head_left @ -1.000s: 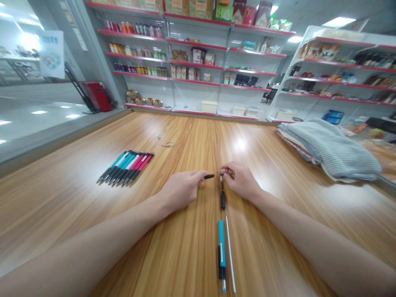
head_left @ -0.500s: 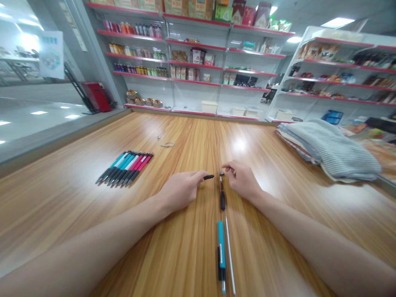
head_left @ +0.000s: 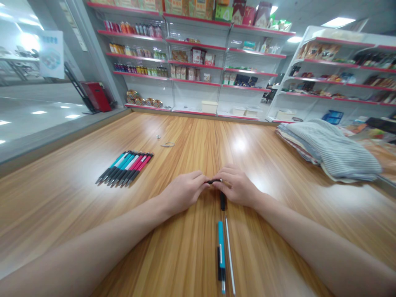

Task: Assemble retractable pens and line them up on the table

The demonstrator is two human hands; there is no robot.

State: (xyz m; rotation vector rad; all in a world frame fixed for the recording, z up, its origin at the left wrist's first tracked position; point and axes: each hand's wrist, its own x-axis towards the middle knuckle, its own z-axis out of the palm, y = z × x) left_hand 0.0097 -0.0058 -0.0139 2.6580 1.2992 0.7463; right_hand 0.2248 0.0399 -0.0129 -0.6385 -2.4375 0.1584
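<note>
My left hand (head_left: 182, 192) pinches a small black pen part (head_left: 213, 181) between thumb and finger. My right hand (head_left: 236, 185) meets it at the fingertips, pinching a tiny part against that black piece; what exactly it holds is too small to tell. Just below the hands a black pen tip section (head_left: 222, 201) lies on the wooden table (head_left: 77, 214). Nearer to me lie a teal pen barrel (head_left: 221, 249) and a thin white refill (head_left: 229, 255), side by side.
A row of several teal, white and red pens (head_left: 125, 167) lies at the left. A small spring and a ring (head_left: 167, 144) sit farther back. Folded striped cloth (head_left: 331, 148) is stacked at the right. Store shelves (head_left: 198, 62) stand behind the table.
My right hand has moved left and slightly toward me, bringing its fingertips against the black part in my left hand. The hands were apart before.
</note>
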